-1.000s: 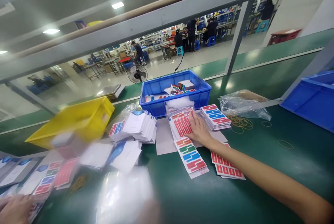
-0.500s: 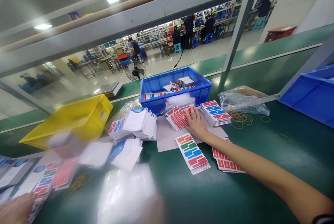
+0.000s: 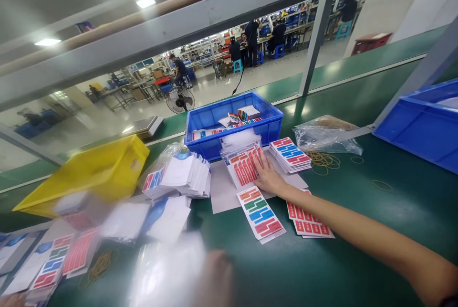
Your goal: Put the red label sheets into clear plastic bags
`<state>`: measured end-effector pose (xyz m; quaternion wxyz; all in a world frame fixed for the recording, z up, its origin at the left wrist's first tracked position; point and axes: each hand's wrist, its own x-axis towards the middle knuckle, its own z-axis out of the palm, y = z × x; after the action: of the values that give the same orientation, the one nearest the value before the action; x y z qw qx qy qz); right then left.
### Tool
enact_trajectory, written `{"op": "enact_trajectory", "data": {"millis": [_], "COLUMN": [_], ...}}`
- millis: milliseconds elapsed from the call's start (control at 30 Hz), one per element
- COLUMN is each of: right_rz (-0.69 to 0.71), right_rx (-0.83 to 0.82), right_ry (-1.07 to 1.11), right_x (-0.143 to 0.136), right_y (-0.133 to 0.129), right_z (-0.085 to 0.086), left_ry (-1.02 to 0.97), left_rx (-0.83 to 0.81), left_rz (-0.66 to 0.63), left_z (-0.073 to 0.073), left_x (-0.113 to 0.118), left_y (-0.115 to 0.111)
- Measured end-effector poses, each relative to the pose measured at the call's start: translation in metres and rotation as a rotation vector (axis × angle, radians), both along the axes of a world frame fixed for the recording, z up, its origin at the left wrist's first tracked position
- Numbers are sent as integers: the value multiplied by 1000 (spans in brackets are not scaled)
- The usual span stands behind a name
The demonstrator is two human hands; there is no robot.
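The right hand (image 3: pixel 267 176) lies flat on the stack of red-striped label sheets (image 3: pixel 243 169), fingers together and extended — apparently pinning it, just near of the blue plastic bin (image 3: pixel 232 128). The left hand (image 3: pixel 214 278) — blurred at the near edge — holds a clear plastic bag (image 3: pixel 166 271); its finger posture cannot be told.

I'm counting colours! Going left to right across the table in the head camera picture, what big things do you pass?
Yellow bin → fanned white cards → red sticker sheets under the right hand → stack of red and blue sheets → clear bag → rubber bands → blue bin at the edge.
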<state>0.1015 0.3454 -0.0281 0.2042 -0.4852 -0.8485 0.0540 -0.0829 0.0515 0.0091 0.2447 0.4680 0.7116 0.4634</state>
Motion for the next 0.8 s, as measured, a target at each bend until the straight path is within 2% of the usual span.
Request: {"op": "enact_trajectory", "data": {"millis": [67, 167, 333, 433, 500, 600, 800], "right_rz": [15, -1, -43, -15, 16, 30, -6], "right_rx": [-28, -66, -102, -112, -124, -175, -261], "right_ry": [31, 98, 241, 327, 389, 490, 691], "right_x": [6, 10, 4, 0, 0, 2, 6], "right_y": [0, 3, 15, 24, 31, 43, 52], "right_z": [-1, -1, -4, -5, -5, -3, 10], "left_ry": [17, 97, 128, 108, 84, 22, -198], "left_rx": [-16, 0, 2, 55, 102, 151, 147], "left_rz": [-38, -129, -155, -178, -185, -191, -150], "left_z": [5, 4, -21, -28, -25, -20, -23], "left_x": [3, 8, 8, 7, 7, 8, 8], "left_y": [26, 84, 194, 241, 261, 279, 291]}}
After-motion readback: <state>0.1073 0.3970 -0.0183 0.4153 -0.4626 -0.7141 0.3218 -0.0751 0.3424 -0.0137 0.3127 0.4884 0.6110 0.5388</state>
